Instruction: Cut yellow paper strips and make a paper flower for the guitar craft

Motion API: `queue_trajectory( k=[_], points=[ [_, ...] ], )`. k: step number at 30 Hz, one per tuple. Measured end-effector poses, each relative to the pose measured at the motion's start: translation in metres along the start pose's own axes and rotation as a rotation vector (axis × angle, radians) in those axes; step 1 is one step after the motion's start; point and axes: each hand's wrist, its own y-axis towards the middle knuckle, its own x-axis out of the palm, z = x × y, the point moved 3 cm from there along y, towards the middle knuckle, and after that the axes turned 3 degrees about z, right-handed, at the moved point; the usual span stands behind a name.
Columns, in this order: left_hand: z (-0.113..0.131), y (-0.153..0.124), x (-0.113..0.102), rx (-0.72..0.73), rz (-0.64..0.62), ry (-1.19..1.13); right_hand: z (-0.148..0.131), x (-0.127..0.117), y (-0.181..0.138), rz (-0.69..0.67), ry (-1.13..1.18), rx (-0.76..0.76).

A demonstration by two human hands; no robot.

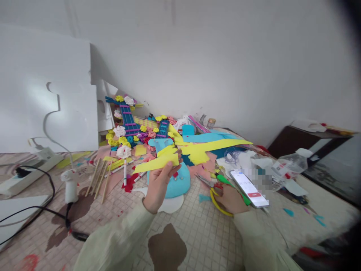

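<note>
Our left grip (158,185) pinches a yellow strip (152,165) above the blue cutout (182,185) on the desk (200,229); our right grip (231,197) wraps around scissors (213,198), blades clear of the strip. Ruffled flowers (124,151) behind look finished, we judge; the strip looks unshaped.

Two hands (160,184) (232,198), one phone (249,188) (plus one pair of scissors (207,181)) show.
</note>
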Motion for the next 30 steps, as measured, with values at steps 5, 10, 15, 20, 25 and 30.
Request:
queue_trajectory(
  k=[5,10,15,20,25,30],
  points=[
    [-0.007,-0.009,0.001,-0.008,-0.033,0.137,-0.019,-0.021,-0.007,0.020,0.112,-0.049],
    [-0.016,-0.017,0.002,-0.044,-0.100,0.220,-0.083,-0.039,-0.027,-0.196,0.885,-0.147],
    [-0.021,-0.022,0.006,-0.061,-0.168,0.199,-0.124,-0.034,-0.035,-0.183,1.079,-0.143],
    [-0.020,-0.023,0.009,-0.136,-0.119,0.050,-0.129,-0.033,-0.034,-0.125,1.066,-0.124],
    [-0.016,-0.020,0.010,-0.266,0.028,-0.081,-0.127,-0.033,-0.035,-0.150,1.056,-0.090],
    [-0.016,-0.019,0.011,-0.267,0.072,-0.126,-0.127,-0.032,-0.033,-0.119,1.083,-0.081]
  ],
)
